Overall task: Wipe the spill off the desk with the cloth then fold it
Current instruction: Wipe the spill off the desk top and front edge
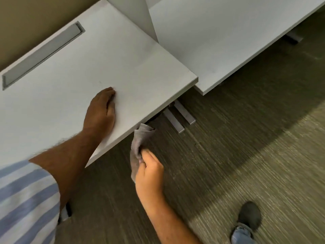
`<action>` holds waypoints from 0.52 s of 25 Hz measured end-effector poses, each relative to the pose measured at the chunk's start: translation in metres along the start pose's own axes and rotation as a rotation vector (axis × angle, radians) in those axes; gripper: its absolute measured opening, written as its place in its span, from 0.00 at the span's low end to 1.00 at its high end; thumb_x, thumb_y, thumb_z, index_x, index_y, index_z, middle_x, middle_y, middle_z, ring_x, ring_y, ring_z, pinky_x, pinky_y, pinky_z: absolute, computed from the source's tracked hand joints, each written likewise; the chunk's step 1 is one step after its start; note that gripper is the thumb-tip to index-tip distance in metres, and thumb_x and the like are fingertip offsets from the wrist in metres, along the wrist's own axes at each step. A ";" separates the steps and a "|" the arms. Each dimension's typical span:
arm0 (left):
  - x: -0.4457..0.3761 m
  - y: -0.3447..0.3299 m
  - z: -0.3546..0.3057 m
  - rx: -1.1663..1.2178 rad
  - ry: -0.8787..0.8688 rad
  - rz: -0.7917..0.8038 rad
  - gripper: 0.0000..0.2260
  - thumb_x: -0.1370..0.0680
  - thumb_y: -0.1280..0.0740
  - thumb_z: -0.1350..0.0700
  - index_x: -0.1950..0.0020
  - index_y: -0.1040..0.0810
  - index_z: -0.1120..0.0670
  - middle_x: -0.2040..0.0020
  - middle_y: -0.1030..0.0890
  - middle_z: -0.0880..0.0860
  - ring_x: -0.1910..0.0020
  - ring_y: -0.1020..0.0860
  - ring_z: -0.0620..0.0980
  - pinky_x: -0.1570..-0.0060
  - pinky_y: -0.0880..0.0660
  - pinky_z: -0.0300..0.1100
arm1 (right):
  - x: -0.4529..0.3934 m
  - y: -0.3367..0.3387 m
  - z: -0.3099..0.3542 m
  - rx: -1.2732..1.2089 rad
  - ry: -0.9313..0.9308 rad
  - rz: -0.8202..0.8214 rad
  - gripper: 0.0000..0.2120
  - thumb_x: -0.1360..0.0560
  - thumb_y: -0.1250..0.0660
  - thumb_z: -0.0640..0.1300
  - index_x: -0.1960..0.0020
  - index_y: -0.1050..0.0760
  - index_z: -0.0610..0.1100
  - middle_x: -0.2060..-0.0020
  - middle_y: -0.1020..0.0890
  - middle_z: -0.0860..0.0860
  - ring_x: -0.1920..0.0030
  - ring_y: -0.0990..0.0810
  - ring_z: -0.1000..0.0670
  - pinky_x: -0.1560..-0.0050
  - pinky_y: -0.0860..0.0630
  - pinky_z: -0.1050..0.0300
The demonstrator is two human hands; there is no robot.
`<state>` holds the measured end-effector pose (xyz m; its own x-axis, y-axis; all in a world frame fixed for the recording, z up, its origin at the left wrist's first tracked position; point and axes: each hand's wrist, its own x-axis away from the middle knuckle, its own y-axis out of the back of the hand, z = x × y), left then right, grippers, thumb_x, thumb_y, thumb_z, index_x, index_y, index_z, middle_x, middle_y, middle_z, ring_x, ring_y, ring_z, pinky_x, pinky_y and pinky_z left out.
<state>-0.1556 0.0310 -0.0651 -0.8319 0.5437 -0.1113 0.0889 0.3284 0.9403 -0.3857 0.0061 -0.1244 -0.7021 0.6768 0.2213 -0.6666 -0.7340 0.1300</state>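
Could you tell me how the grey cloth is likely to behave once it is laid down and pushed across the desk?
The cloth hangs limp and creased from the right hand, so it is probably floppy and light. Pushed, it would likely bunch rather than slide flat. The desk looks smooth, so it should drag little.

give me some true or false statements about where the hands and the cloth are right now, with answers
1. The right hand holds the grey cloth. True.
2. The cloth lies flat on the desk. False: it hangs in the hand past the desk's front edge, over the floor.
3. The left hand rests palm down on the desk. True.
4. Both hands grip the cloth. False: only the right one does.
5. The cloth is neatly folded. False: it is bunched and crumpled.
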 end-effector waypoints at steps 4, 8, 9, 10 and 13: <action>0.000 0.003 -0.005 -0.004 0.029 0.029 0.19 0.12 0.42 0.55 0.20 0.28 0.54 0.20 0.27 0.53 0.21 0.31 0.54 0.23 0.42 0.40 | -0.007 0.052 0.016 -0.636 -0.527 0.142 0.16 0.14 0.37 0.38 0.42 0.14 0.54 0.45 0.10 0.50 0.41 0.12 0.52 0.37 0.17 0.46; -0.001 0.008 -0.007 0.020 0.036 0.051 0.19 0.12 0.40 0.56 0.21 0.27 0.56 0.20 0.27 0.55 0.21 0.30 0.55 0.21 0.40 0.43 | -0.041 0.116 0.052 -0.885 -0.591 0.223 0.17 0.16 0.37 0.34 0.33 0.18 0.47 0.40 0.12 0.42 0.39 0.12 0.42 0.44 0.15 0.46; -0.001 0.008 -0.006 0.020 0.033 0.057 0.19 0.12 0.40 0.57 0.22 0.26 0.57 0.20 0.27 0.55 0.21 0.30 0.56 0.20 0.38 0.46 | -0.052 0.126 0.062 -0.912 -0.585 0.237 0.17 0.16 0.37 0.34 0.32 0.18 0.46 0.39 0.12 0.41 0.38 0.13 0.41 0.45 0.14 0.46; -0.002 0.008 -0.005 0.023 0.033 0.058 0.19 0.13 0.39 0.58 0.22 0.26 0.57 0.20 0.26 0.56 0.22 0.29 0.56 0.20 0.37 0.48 | -0.064 0.135 0.073 -0.928 -0.574 0.255 0.18 0.17 0.37 0.34 0.32 0.18 0.45 0.38 0.13 0.41 0.38 0.13 0.41 0.45 0.14 0.46; -0.003 0.009 -0.006 0.044 0.040 0.048 0.18 0.13 0.38 0.60 0.23 0.25 0.59 0.21 0.26 0.57 0.22 0.28 0.58 0.20 0.35 0.53 | -0.098 0.153 0.109 -0.918 -0.529 0.308 0.18 0.18 0.37 0.34 0.33 0.17 0.44 0.38 0.13 0.40 0.38 0.13 0.40 0.46 0.14 0.46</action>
<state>-0.1557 0.0276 -0.0540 -0.8471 0.5287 -0.0528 0.1524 0.3370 0.9291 -0.3918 -0.1789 -0.0213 -0.8204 0.2018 0.5350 -0.5677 -0.3984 -0.7204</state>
